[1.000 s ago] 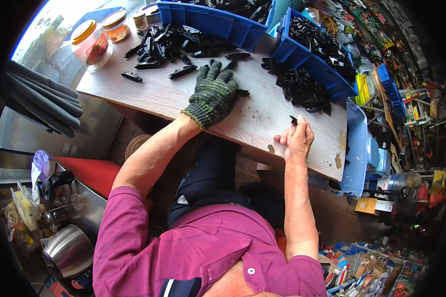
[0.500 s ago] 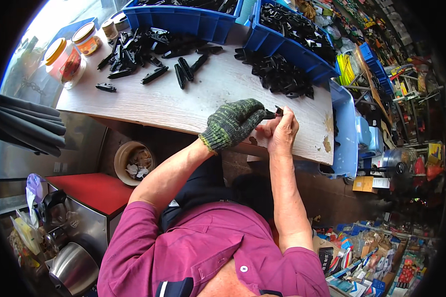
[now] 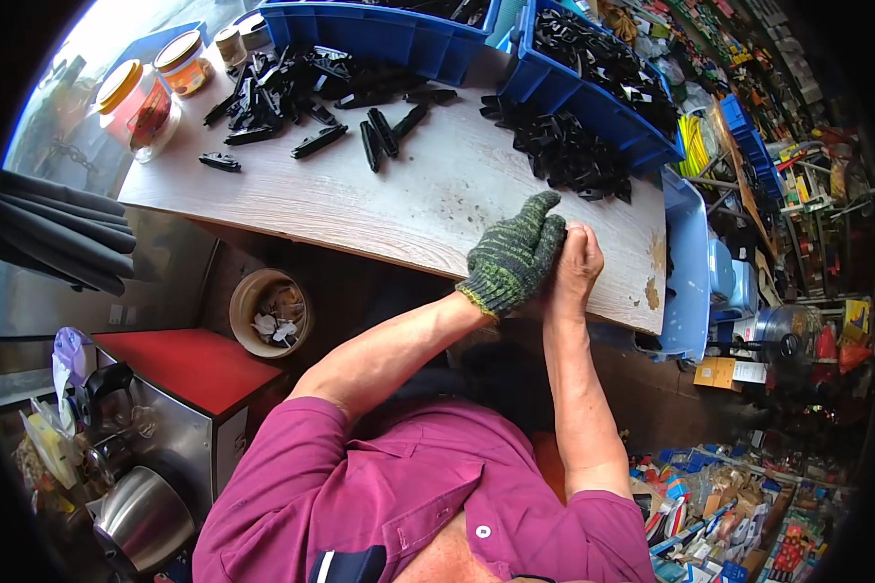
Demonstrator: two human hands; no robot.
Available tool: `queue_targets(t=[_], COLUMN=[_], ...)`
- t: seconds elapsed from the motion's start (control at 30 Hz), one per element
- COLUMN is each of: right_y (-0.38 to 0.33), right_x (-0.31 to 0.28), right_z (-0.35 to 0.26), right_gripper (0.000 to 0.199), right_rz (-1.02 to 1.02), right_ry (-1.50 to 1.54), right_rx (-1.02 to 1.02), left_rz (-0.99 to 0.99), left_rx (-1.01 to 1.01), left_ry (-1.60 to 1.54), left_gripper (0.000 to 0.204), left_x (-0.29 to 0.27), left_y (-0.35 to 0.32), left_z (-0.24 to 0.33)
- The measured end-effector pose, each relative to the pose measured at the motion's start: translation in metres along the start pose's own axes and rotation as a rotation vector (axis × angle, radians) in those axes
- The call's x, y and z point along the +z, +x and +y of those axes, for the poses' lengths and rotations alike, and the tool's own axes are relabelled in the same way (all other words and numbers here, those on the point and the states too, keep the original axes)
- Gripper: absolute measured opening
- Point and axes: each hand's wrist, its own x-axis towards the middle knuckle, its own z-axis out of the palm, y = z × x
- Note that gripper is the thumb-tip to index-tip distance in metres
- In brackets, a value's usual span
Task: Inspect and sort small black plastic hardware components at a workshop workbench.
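Above the table's front edge, at the right, my two hands are pressed together. My left hand, in a dark green and black knitted glove, is closed against the bare right one. Fingers curled into a fist, my right hand meets the glove's fingertips. The small black plastic part seen between them a moment earlier is hidden by the hands now. Beyond them lies a heap of black plastic parts. Farther left are a pile of longer black parts and several loose ones, including a pair side by side.
Blue bins of black parts stand along the back of the pale wooden table. Lidded jars sit at its left end. A light blue tub adjoins the right end. Below are a waste bucket and a red-topped cabinet.
Both hands have come closer together and nearer my body, and the gloved hand has turned its fingers upward. The black part between them has gone out of sight. The view has shifted slightly.
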Motion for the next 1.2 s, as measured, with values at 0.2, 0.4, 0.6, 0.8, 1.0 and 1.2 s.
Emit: queue_targets(t=[0.2, 0.4, 0.6, 0.8, 1.0, 1.2], right_y=[-0.006, -0.004, 0.051, 0.092, 0.082, 0.101], right_x=[0.014, 0.009, -0.049, -0.116, -0.071, -0.045], right_z=[-0.013, -0.02, -0.04, -0.045, -0.03, -0.013], right_gripper=[0.029, 0.03, 0.033, 0.037, 0.039, 0.031], right_rz=[0.02, 0.029, 0.408, 0.791, 0.381, 0.336], right_ry=[0.159, 0.257, 0.281, 0.177, -0.02, -0.109], right_rx=[-0.026, 0.218, 0.325, 0.216, 0.398, 0.456], left_rz=[-0.064, 0.177, 0.313, 0.209, 0.033, -0.103], left_rx=[0.033, 0.553, 0.315, 0.306, 0.337, 0.426], left_ry=[0.034, 0.503, 1.171, 1.157, 1.056, 1.01], left_gripper=[0.044, 0.032, 0.023, 0.025, 0.02, 0.03], left_x=[-0.006, -0.042, -0.145, -0.142, -0.118, -0.106], left_y=[-0.004, 0.018, 0.084, 0.093, 0.083, 0.074], left_z=[-0.003, -0.033, -0.038, -0.044, -0.032, -0.022])
